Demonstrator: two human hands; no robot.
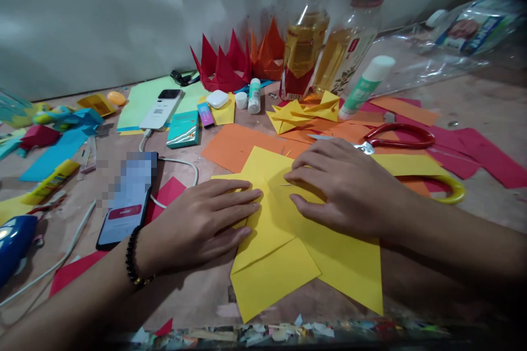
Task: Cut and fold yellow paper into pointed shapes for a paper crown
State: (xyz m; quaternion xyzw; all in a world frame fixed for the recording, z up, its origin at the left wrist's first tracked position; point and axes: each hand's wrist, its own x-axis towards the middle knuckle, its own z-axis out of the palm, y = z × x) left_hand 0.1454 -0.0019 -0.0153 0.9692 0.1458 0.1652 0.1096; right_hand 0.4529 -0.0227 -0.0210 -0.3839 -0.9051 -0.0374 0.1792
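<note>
Paper (274, 277), yellow and folded, was pressed onto the tabletop (193, 301) beneath both hands; fingers of the left hand (197, 225) were laid together upon it, those of the right hand (346, 186) slightly apart, neither pinching.

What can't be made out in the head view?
Phone screen: upper part pixelated, head view.
Yellow paper folds: covered by left hand and right hand, head view.
Yellow loop handle: its tool hidden by the paper, head view.
Clear bottle: top cut off by upper edge, head view.
Blue object: cut off by left edge, head view.
</note>
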